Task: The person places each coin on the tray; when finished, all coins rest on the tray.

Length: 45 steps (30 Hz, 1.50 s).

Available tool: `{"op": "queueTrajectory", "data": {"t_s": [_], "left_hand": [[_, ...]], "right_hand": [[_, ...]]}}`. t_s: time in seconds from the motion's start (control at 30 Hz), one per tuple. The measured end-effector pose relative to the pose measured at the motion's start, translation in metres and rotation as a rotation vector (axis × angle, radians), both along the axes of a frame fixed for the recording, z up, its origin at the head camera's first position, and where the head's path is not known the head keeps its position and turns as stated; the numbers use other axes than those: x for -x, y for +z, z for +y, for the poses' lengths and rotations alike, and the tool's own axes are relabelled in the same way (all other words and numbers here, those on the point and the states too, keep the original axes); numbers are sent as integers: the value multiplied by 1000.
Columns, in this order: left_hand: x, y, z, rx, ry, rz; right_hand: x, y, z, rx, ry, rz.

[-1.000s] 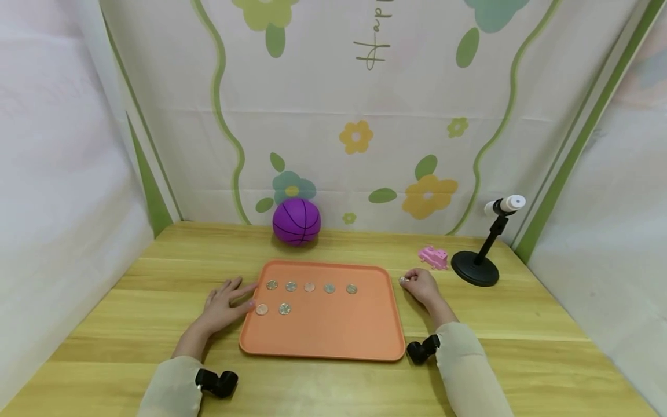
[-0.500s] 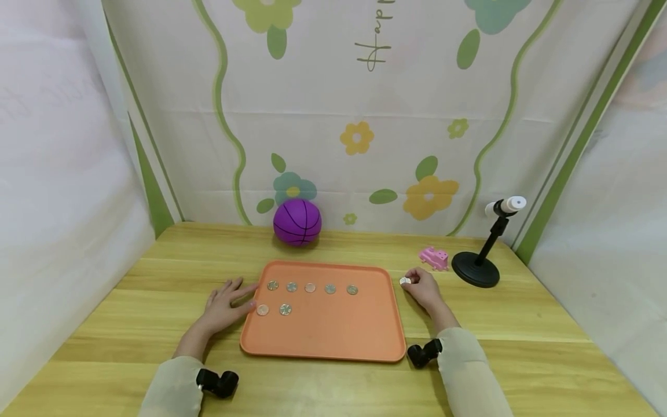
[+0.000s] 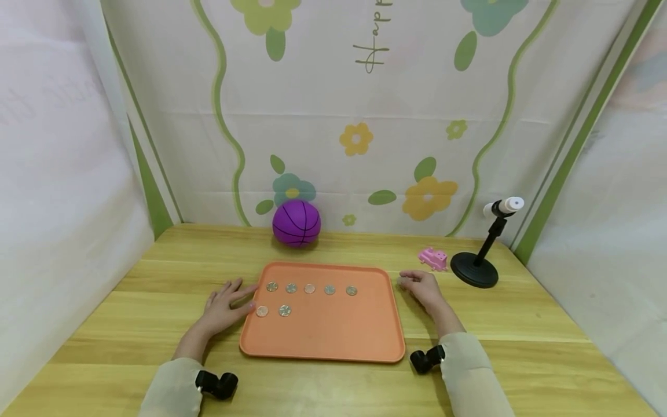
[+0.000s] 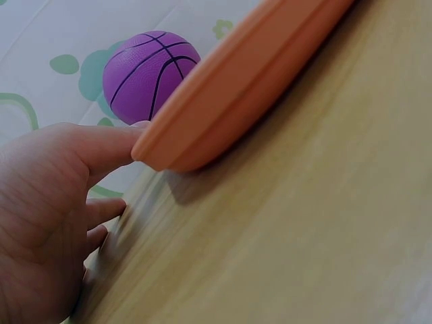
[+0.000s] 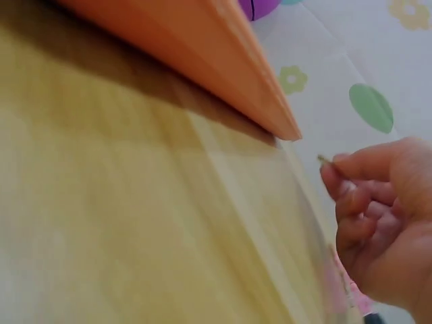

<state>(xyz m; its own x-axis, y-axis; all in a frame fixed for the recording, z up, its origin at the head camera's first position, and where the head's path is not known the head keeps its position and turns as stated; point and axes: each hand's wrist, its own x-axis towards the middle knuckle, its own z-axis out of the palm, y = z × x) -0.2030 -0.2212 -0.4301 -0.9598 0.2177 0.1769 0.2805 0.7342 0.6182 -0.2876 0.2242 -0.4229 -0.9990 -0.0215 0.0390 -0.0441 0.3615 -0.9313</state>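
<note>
In the head view an orange tray (image 3: 333, 341) lies on the wooden table. A row of several coins (image 3: 310, 288) runs across its upper part, and two more coins (image 3: 284, 311) sit below at the left. My left hand (image 3: 223, 310) rests at the tray's left rim with fingers spread; in the left wrist view a finger touches the rim. Just off the tray's right side is my right hand (image 3: 423, 288). Its thumb and index finger pinch a coin (image 5: 322, 159), seen edge-on in the right wrist view, while the other fingers curl inward.
A purple basketball (image 3: 296, 223) sits behind the tray. Beyond my right hand lies a pink toy (image 3: 433, 258), beside a black stand (image 3: 475, 270) that holds a white cylinder (image 3: 504, 207). A flowered cloth hangs along the table's back edge.
The coin in my right hand showed its flat face half a second ago and is now turned, hardly visible from the head. My left hand and the coins on the tray stay put.
</note>
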Motion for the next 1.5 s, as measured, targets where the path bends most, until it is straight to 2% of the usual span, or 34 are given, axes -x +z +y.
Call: {"op": "queueTrajectory", "data": {"t_s": [0.1, 0.37, 0.63, 0.83, 0.97, 1.07, 1.27, 1.5], "left_hand": [[0, 0, 0, -6, 3, 2], [0, -2, 0, 2, 3, 8], [0, 0, -1, -8, -1, 3], [1, 0, -1, -2, -3, 4], [1, 0, -1, -1, -1, 2], [1, 0, -1, -2, -3, -2], [2, 0, -2, 5, -4, -2], [4, -3, -2, 1, -4, -1]], "right_hand": [[-4, 11, -6, 79, 36, -24], [-19, 40, -33, 148, 113, -65], [-31, 52, -79, 236, 189, -61], [-45, 50, -116, 289, 268, -109], [-49, 38, -136, 297, 307, -143], [-47, 24, -149, 292, 311, -155], [-51, 16, -167, 301, 290, -209], [-54, 3, -176, 244, 293, -216]]}}
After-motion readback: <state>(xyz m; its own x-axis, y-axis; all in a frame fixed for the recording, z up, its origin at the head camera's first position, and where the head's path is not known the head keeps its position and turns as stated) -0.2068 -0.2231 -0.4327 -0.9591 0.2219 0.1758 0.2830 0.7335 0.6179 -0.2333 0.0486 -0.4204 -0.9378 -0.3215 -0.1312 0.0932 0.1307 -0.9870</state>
